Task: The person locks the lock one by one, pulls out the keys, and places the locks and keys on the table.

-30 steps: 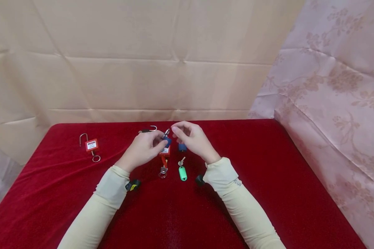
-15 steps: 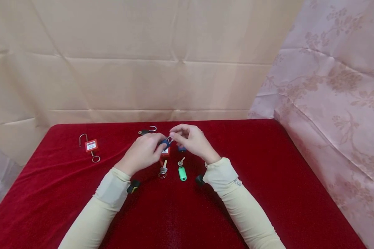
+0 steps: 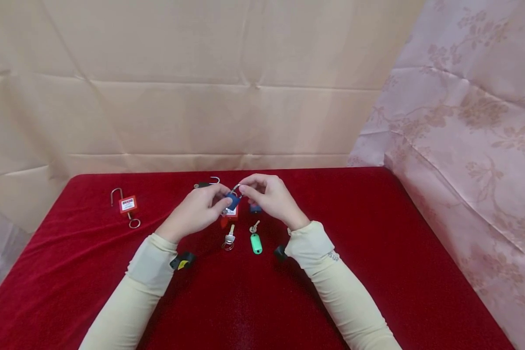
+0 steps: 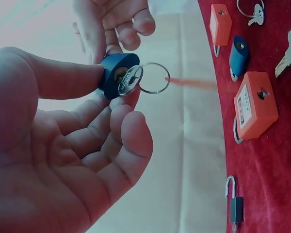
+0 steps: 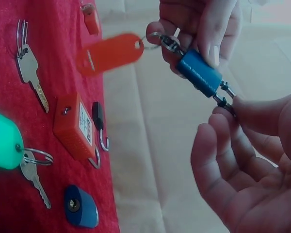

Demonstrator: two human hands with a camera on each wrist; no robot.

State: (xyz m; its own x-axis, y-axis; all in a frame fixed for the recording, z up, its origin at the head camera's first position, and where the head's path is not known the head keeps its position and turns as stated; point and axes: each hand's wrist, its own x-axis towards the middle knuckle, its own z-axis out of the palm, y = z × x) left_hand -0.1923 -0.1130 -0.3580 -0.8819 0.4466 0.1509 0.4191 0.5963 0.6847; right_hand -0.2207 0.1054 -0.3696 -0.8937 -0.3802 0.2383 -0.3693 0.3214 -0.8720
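In the head view, a blue padlock (image 3: pixel 233 200) is held above the table. My left hand (image 3: pixel 194 214) grips its body between thumb and fingers. A key (image 4: pixel 131 80) sits in its keyhole, and an orange tag (image 5: pixel 111 53) dangles from the key ring. With thumb and fingertips, my right hand (image 3: pixel 269 199) pinches the metal shackle (image 5: pixel 228 90); whether it is released from the body is hard to tell. Below the hands stand a red padlock (image 5: pixel 75 126) and a second blue padlock (image 5: pixel 81 206).
Another red padlock (image 3: pixel 129 204) lies at the left with its shackle raised. Towards the back is a small black padlock (image 3: pixel 202 185), its shackle also up. A loose key (image 3: pixel 229 236) and a green tag (image 3: pixel 256 244) with a key lie on the red cloth (image 3: pixel 376 272).
My right fingers have come onto the shackle from just beside it. The blue padlock has tilted in the hands, and its orange tag has swung. Nothing on the table has moved.
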